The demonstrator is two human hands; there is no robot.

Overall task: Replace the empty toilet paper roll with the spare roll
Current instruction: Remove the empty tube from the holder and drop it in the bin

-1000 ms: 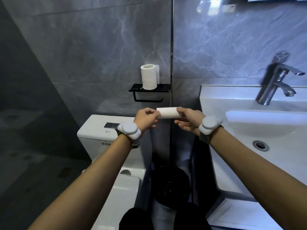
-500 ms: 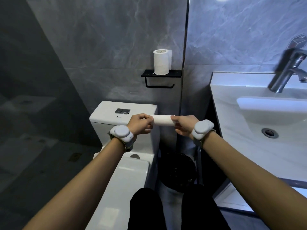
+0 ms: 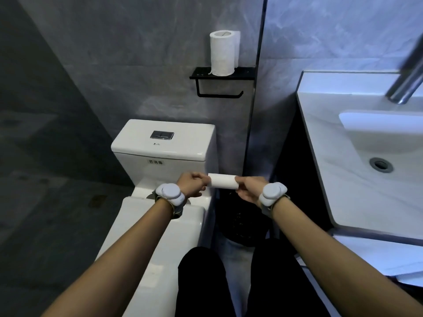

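Observation:
I hold the empty white roll (image 3: pixel 222 181) level between both hands, low down beside the toilet tank. My left hand (image 3: pixel 191 184) pinches its left end and my right hand (image 3: pixel 247 188) its right end. Directly below the roll stands a black waste bin (image 3: pixel 242 223). The spare full roll (image 3: pixel 223 53) stands upright on the black wall shelf (image 3: pixel 242 72) above. The holder bar (image 3: pixel 217 95) under that shelf is bare.
A white toilet tank (image 3: pixel 164 147) and closed lid (image 3: pixel 160 236) are at the left. The white sink counter (image 3: pixel 366 156) with a chrome faucet (image 3: pixel 407 76) is at the right. My dark-clothed legs (image 3: pixel 206 282) fill the bottom centre.
Both hands have carried the empty roll down and away from the holder, over the bin. The view has tilted downward, so the shelf and spare roll sit higher in the frame.

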